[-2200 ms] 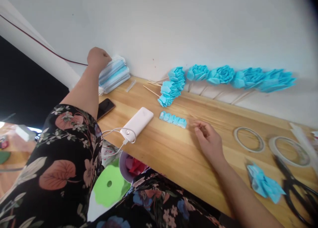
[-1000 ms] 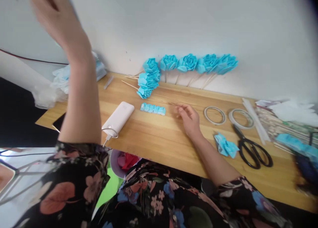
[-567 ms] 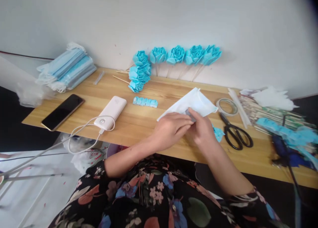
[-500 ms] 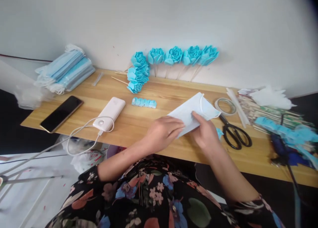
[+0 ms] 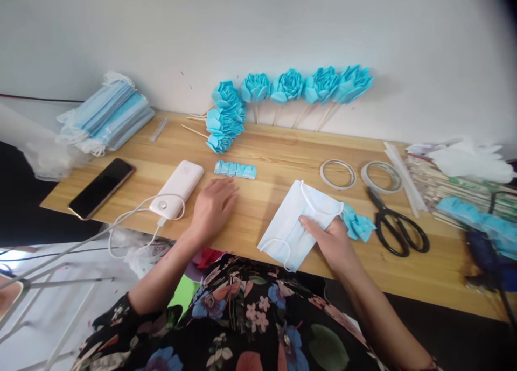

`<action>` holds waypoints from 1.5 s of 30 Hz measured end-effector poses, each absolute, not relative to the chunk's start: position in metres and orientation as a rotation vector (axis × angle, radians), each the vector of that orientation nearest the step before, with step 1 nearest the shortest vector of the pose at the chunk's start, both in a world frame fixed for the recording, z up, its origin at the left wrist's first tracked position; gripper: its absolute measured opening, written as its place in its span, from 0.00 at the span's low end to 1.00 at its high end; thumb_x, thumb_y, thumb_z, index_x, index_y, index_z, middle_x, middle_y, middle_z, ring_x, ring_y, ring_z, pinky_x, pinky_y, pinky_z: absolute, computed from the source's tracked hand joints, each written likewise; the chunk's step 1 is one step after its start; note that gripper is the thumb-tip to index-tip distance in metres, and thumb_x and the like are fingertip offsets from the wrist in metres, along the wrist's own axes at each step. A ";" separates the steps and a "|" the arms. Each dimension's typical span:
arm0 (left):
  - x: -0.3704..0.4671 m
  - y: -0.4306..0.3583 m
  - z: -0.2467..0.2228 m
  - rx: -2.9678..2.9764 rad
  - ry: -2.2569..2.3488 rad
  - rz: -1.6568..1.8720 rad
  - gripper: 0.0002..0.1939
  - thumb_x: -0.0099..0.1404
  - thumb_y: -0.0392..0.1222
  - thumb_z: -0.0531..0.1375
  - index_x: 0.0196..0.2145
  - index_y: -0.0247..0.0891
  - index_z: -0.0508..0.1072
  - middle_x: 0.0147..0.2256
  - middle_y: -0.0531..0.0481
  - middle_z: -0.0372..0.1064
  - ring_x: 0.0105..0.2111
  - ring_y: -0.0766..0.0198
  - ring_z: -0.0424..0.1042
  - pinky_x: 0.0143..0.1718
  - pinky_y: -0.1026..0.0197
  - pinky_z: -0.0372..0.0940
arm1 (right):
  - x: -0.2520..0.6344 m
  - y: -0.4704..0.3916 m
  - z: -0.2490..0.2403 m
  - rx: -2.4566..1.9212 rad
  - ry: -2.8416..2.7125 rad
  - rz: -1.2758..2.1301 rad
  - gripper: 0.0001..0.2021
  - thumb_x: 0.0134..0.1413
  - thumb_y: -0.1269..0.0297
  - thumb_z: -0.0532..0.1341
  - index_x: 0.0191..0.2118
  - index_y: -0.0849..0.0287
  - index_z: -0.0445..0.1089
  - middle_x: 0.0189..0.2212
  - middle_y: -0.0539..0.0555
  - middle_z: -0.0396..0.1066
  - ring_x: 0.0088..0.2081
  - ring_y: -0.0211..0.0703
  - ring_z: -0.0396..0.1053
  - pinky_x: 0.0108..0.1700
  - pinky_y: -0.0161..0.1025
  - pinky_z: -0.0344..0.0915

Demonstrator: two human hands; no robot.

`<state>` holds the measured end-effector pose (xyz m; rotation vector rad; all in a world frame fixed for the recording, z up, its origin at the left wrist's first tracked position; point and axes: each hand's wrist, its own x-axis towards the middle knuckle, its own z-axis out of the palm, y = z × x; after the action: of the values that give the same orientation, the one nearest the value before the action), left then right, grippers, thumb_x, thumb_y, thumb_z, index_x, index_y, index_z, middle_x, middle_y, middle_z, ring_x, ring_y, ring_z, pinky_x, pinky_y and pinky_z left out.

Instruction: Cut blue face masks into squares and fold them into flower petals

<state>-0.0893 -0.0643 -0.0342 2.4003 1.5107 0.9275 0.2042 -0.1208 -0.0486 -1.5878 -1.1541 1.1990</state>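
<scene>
Face mask: the pale blue face mask (image 5: 297,225) is in the right hand, over the front part of the wooden counter (image 5: 274,150). Its white ear loops show.
Right hand: the grip of the right hand (image 5: 333,236) is pinched on the face mask. The thumb is on top, and the other fingers are mostly hidden.
Left hand: the left hand (image 5: 214,207) is low at the counter, between the white power bank (image 5: 180,185) and the face mask. Its back hides the palm, so I can't tell if its grip is apart or together.
Little blue strip: the bumpy strip (image 5: 235,169) lies just past the left hand's fingers.
Blue flowers: some blue flowers (image 5: 287,85) lean on the wall (image 5: 274,26) on thin sticks. More flowers (image 5: 226,115) bunch up beside them, too squished together to count.
Blue scrap: the crinkly scrap (image 5: 359,225) is right by the right hand, which covers a bit of it.
Tape and scissors: two tape rolls (image 5: 337,174) sit near the black scissors (image 5: 398,225).
Mask pile: folded masks (image 5: 107,112) are stacked by the wall, near the phone (image 5: 100,188).
Right edge: a dark blue thing (image 5: 484,258) is blurry and hard to make out. The blue pieces (image 5: 480,220) above it are cut off.
Under the counter: something red (image 5: 210,257) and something green (image 5: 186,293) peek out, mostly hidden.
</scene>
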 end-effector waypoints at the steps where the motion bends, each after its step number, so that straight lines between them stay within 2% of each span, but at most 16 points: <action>1: -0.089 -0.062 -0.034 2.427 1.501 0.904 0.12 0.72 0.37 0.55 0.44 0.33 0.79 0.48 0.38 0.78 0.49 0.50 0.74 0.50 0.47 0.71 | 0.204 -0.122 -0.049 -1.602 -1.189 1.184 0.15 0.53 0.51 0.69 0.39 0.57 0.78 0.38 0.54 0.82 0.39 0.51 0.77 0.42 0.45 0.74; 4: -0.084 -0.054 -0.030 2.505 1.476 0.787 0.12 0.72 0.37 0.55 0.40 0.33 0.79 0.41 0.41 0.78 0.41 0.53 0.73 0.43 0.52 0.70 | 0.204 -0.123 -0.047 -1.645 -1.241 1.137 0.14 0.52 0.51 0.67 0.32 0.58 0.77 0.31 0.55 0.80 0.33 0.49 0.75 0.34 0.42 0.73; 7: -0.076 -0.040 -0.022 2.601 1.510 0.603 0.14 0.73 0.38 0.54 0.35 0.34 0.78 0.35 0.42 0.75 0.38 0.54 0.71 0.40 0.53 0.66 | 0.200 -0.123 -0.041 -1.663 -1.286 1.089 0.14 0.50 0.52 0.66 0.28 0.58 0.75 0.27 0.54 0.78 0.29 0.48 0.72 0.30 0.41 0.70; 13: -0.058 -0.009 -0.017 2.774 1.535 0.304 0.10 0.71 0.38 0.56 0.38 0.36 0.77 0.36 0.40 0.74 0.40 0.51 0.69 0.39 0.52 0.59 | 0.196 -0.125 -0.038 -1.654 -1.396 1.033 0.14 0.51 0.52 0.65 0.24 0.57 0.72 0.22 0.52 0.75 0.25 0.45 0.68 0.28 0.39 0.66; 16: -0.053 -0.001 -0.021 2.751 1.497 0.301 0.12 0.71 0.37 0.54 0.33 0.36 0.76 0.34 0.40 0.72 0.38 0.51 0.68 0.38 0.52 0.57 | 0.197 -0.126 -0.039 -1.642 -1.372 1.052 0.14 0.52 0.52 0.65 0.24 0.56 0.72 0.22 0.51 0.74 0.26 0.45 0.68 0.28 0.39 0.65; 20: -0.048 0.005 -0.029 2.542 1.455 0.509 0.14 0.69 0.37 0.55 0.25 0.38 0.71 0.29 0.43 0.68 0.35 0.53 0.65 0.39 0.52 0.56 | 0.197 -0.125 -0.037 -1.628 -1.349 1.071 0.13 0.49 0.53 0.67 0.22 0.55 0.71 0.20 0.50 0.71 0.25 0.45 0.66 0.27 0.40 0.64; 23: -0.045 0.008 -0.030 2.455 1.444 0.575 0.13 0.66 0.35 0.55 0.22 0.39 0.69 0.27 0.45 0.66 0.34 0.54 0.64 0.39 0.53 0.56 | 0.194 -0.124 -0.036 -1.651 -1.285 1.048 0.11 0.48 0.53 0.68 0.29 0.55 0.75 0.25 0.51 0.76 0.28 0.48 0.70 0.31 0.42 0.68; 25: -0.046 0.010 -0.026 2.379 1.442 0.662 0.11 0.62 0.33 0.57 0.22 0.39 0.69 0.26 0.46 0.65 0.32 0.56 0.63 0.39 0.54 0.56 | 0.192 -0.124 -0.037 -1.632 -1.234 1.075 0.15 0.51 0.53 0.68 0.42 0.54 0.76 0.34 0.53 0.80 0.34 0.51 0.75 0.38 0.45 0.72; 28: -0.054 0.011 -0.009 2.012 1.399 1.035 0.05 0.60 0.36 0.62 0.26 0.39 0.73 0.26 0.50 0.66 0.31 0.61 0.64 0.38 0.58 0.58 | 0.193 -0.124 -0.039 -1.533 -1.217 1.127 0.30 0.56 0.54 0.66 0.63 0.51 0.65 0.52 0.56 0.78 0.49 0.54 0.76 0.51 0.50 0.73; 30: -0.059 0.010 0.004 1.583 1.272 1.276 0.05 0.61 0.39 0.64 0.27 0.39 0.73 0.27 0.52 0.66 0.30 0.64 0.64 0.38 0.60 0.61 | 0.196 -0.123 -0.037 -1.533 -1.263 1.008 0.36 0.56 0.56 0.67 0.69 0.50 0.59 0.61 0.57 0.71 0.59 0.56 0.71 0.62 0.55 0.66; 32: -0.061 0.009 0.016 1.177 1.074 1.327 0.10 0.62 0.44 0.65 0.26 0.39 0.71 0.25 0.54 0.65 0.28 0.67 0.64 0.37 0.61 0.63 | 0.196 -0.119 -0.031 -1.560 -1.312 0.819 0.38 0.53 0.59 0.69 0.69 0.49 0.59 0.66 0.57 0.65 0.65 0.58 0.65 0.69 0.59 0.56; 34: -0.058 0.006 0.023 0.881 0.920 1.238 0.12 0.62 0.46 0.66 0.27 0.39 0.71 0.25 0.54 0.66 0.28 0.67 0.66 0.36 0.61 0.66 | 0.192 -0.111 -0.022 -1.530 -1.325 0.746 0.36 0.52 0.60 0.70 0.67 0.47 0.62 0.68 0.55 0.62 0.67 0.59 0.62 0.72 0.61 0.50; 36: -0.052 0.003 0.025 0.698 0.846 1.138 0.10 0.63 0.47 0.65 0.31 0.39 0.73 0.28 0.52 0.70 0.30 0.66 0.70 0.36 0.61 0.68 | 0.183 -0.101 -0.013 -1.449 -1.304 0.856 0.33 0.53 0.60 0.69 0.65 0.45 0.65 0.68 0.53 0.62 0.67 0.58 0.62 0.72 0.61 0.51; 39: -0.044 0.001 0.022 0.604 0.804 1.109 0.08 0.65 0.45 0.64 0.36 0.39 0.75 0.32 0.51 0.74 0.32 0.67 0.73 0.34 0.63 0.68 | 0.167 -0.084 -0.007 -1.303 -1.234 1.180 0.30 0.57 0.57 0.67 0.65 0.47 0.65 0.68 0.55 0.62 0.67 0.55 0.63 0.69 0.59 0.58; 42: -0.044 0.000 0.018 0.619 0.803 1.112 0.08 0.66 0.47 0.63 0.34 0.39 0.74 0.33 0.51 0.74 0.31 0.68 0.73 0.32 0.65 0.68 | 0.157 -0.071 -0.010 -1.196 -1.155 1.365 0.29 0.57 0.55 0.67 0.64 0.48 0.66 0.67 0.56 0.65 0.68 0.51 0.62 0.68 0.55 0.60; 45: -0.049 0.000 0.016 0.611 0.813 1.118 0.10 0.66 0.48 0.63 0.32 0.40 0.73 0.32 0.51 0.74 0.31 0.67 0.72 0.32 0.65 0.68 | 0.156 -0.066 -0.015 -1.175 -1.108 1.410 0.28 0.56 0.55 0.68 0.62 0.48 0.68 0.65 0.56 0.67 0.66 0.51 0.65 0.68 0.54 0.61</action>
<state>-0.0485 0.0002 0.0162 0.6109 0.8130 1.1177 0.1555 -0.0661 -0.0152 -1.1754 -1.1084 1.4097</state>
